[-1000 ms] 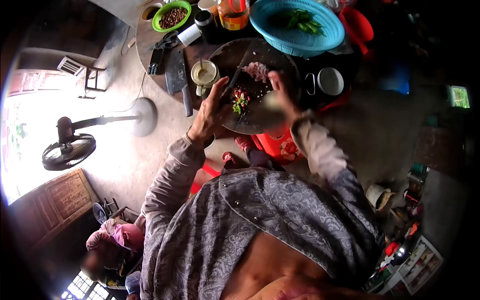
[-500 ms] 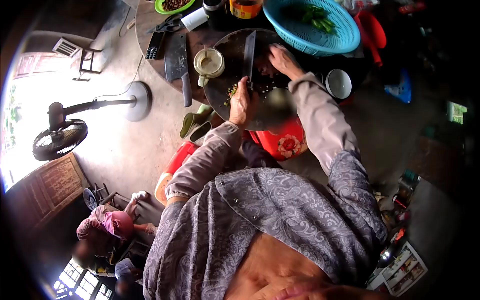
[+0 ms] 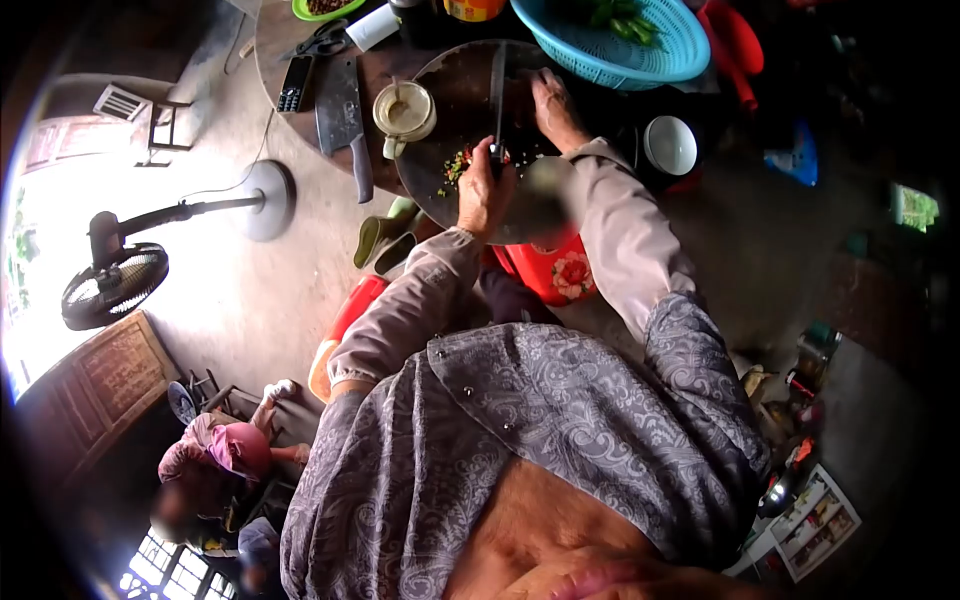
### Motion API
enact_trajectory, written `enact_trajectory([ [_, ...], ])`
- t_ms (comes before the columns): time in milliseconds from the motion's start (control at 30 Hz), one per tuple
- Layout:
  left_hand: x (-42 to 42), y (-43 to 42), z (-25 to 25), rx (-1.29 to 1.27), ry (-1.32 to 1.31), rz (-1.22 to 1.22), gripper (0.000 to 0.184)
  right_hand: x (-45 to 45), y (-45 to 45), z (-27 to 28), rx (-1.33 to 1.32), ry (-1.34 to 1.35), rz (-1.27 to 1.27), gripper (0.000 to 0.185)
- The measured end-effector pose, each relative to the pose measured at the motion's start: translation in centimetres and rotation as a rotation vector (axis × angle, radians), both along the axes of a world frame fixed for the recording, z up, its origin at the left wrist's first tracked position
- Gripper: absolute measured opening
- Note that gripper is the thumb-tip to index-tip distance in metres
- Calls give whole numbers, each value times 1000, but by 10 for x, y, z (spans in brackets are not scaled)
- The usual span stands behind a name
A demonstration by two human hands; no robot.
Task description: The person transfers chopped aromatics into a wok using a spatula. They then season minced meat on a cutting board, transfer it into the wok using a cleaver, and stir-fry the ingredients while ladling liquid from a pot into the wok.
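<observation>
My left hand is wrapped round the handle of a knife, whose narrow blade points away from me over a round dark chopping board. To the right of the blade, my right hand rests with bent fingers on the board's far side. Beneath those fingers it is too dark to make out what they hold. Chopped green and red bits lie by my left hand, with pale crumbs scattered beside the blade. A glass mug stands at the board's left edge.
Left of the mug lie a cleaver, a phone and scissors. A blue basket holds green peppers behind the board; a white bowl is at right. A fan stands left; a person is at lower left.
The view has shifted slightly, so the table sits higher in it. The knife blade looks thinner, turned more on edge. Both hands keep about the same places on the board.
</observation>
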State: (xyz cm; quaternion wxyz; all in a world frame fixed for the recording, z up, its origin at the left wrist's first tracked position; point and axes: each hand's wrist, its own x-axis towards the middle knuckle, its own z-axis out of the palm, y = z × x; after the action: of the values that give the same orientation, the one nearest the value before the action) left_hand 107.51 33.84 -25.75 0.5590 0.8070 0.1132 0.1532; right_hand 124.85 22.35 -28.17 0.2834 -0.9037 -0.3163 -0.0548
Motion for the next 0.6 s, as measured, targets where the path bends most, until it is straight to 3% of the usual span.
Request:
enact_trajectory([
  [100, 3, -11, -2, 8, -65, -17, 43, -15, 1, 6, 218, -18, 10, 42],
  [200, -1, -7, 15, -270, 103, -69, 40, -27, 8, 52, 510, 558, 52, 36],
  [233, -2, -7, 9, -318, 68, -39, 37, -4, 5, 9, 157, 341, 128, 16],
  [333, -4, 3, 24, -301, 50, -9, 39, 0, 23, -25, 159, -390, 134, 5],
  [400, -6, 9, 35, -332, 37, -39, 39, 9, 21, -22, 404, 260, 117, 12],
  [467, -14, 11, 56, -420, 98, -31, 39, 23, 26, -18, 796, 745, 11, 13],
  [500, -17, 13, 56, -427, 93, -36, 39, 31, 14, -14, 752, 777, 214, 7],
  [600, -25, 15, 57, -443, 76, -26, 39, 26, 9, -6, 139, -529, 450, 24],
])
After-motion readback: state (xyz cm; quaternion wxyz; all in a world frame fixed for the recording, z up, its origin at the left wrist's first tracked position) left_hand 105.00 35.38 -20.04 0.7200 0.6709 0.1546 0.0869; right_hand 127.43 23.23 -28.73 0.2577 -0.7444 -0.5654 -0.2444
